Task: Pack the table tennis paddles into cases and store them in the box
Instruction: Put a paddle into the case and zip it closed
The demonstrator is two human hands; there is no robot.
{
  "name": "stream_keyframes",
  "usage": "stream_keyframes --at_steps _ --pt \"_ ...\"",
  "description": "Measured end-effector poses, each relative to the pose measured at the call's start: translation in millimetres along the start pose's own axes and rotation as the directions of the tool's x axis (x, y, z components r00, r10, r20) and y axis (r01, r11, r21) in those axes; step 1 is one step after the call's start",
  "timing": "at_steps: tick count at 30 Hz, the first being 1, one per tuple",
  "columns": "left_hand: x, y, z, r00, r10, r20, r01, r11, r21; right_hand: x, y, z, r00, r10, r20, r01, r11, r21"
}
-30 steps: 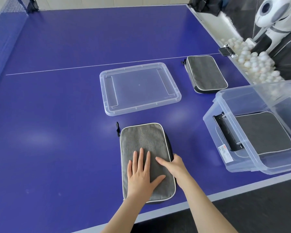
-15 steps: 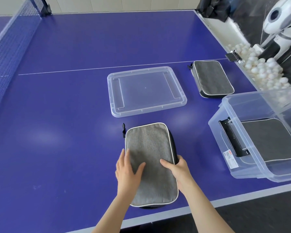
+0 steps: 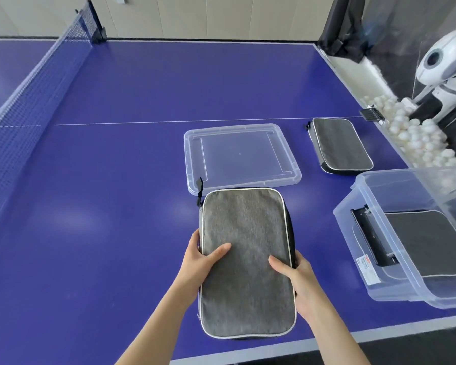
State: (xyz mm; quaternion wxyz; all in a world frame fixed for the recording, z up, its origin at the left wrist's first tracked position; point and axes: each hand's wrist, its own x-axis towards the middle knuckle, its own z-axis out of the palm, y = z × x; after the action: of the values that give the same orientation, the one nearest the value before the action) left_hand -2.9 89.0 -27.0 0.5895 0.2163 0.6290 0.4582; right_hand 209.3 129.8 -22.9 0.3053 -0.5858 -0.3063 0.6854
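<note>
A grey zipped paddle case with white piping is raised off the blue table near its front edge. My left hand grips its left side, thumb on top. My right hand grips its right side, thumb on top as well. A second grey case lies flat at the right of the table. A third case lies inside the clear plastic box, which stands at the table's right front corner. No bare paddle is in sight.
The box's clear lid lies flat just beyond the held case. A net runs along the left. Past the right edge are a trough of white balls and a white ball machine.
My hands went from lying on top of the case to gripping its two sides. The case has come up off the table toward me.
</note>
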Motion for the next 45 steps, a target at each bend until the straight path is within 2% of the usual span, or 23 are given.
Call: stream_keyframes --at_steps 11,14,16,18,20,22,23,25,27,30,35,40,43,45 --pt "-5 21 -11 0.992 0.013 -0.125 -0.031 0.99 -0.138 -4 -24 21 0.998 -0.032 0.063 0.04 0.99 -0.133" --pt "-5 31 -15 0.978 0.04 -0.205 -0.075 0.984 -0.163 -5 -30 30 0.99 -0.102 0.097 0.122 0.966 -0.228" --pt "-3 39 -19 0.953 0.071 -0.295 -0.125 0.978 -0.169 -5 -27 35 0.972 -0.232 0.027 0.227 0.913 -0.34" --pt "-2 48 -23 0.915 0.114 -0.387 -0.191 0.968 -0.166 -8 -15 40 0.894 -0.433 -0.115 0.351 0.837 -0.42" --pt "1 56 -26 0.872 0.136 -0.47 -0.247 0.952 -0.183 -19 6 48 0.752 -0.614 -0.239 0.479 0.758 -0.442" --pt "4 63 -29 0.83 0.12 -0.545 -0.278 0.936 -0.217 -35 35 61 0.65 -0.701 -0.294 0.532 0.696 -0.483" --pt "6 66 -29 0.811 0.102 -0.576 -0.287 0.928 -0.239 -41 49 70 0.635 -0.713 -0.299 0.535 0.684 -0.496" --pt "10 70 -29 0.775 0.06 -0.629 -0.301 0.91 -0.284 -50 75 89 0.635 -0.726 -0.264 0.536 0.66 -0.527" --pt "11 73 -28 0.746 0.017 -0.665 -0.322 0.884 -0.339 -51 93 107 0.646 -0.745 -0.17 0.536 0.6 -0.594" --pt "11 79 -21 0.717 -0.019 -0.696 -0.367 0.839 -0.401 -46 92 131 0.66 -0.746 -0.086 0.542 0.552 -0.633" --pt "9 85 -13 0.699 -0.108 -0.707 -0.377 0.784 -0.493 -40 69 148 0.666 -0.729 -0.159 0.529 0.611 -0.588" --pt "10 88 -9 0.701 -0.154 -0.697 -0.364 0.763 -0.534 -39 60 149 0.671 -0.712 -0.207 0.477 0.627 -0.616" --pt "9 90 -8 0.696 -0.153 -0.702 -0.366 0.765 -0.53 -40 56 149 0.652 -0.727 -0.217 0.476 0.614 -0.63" --pt "9 91 -8 0.695 -0.139 -0.706 -0.376 0.766 -0.521 -42 54 150 0.615 -0.764 -0.195 0.482 0.56 -0.673"
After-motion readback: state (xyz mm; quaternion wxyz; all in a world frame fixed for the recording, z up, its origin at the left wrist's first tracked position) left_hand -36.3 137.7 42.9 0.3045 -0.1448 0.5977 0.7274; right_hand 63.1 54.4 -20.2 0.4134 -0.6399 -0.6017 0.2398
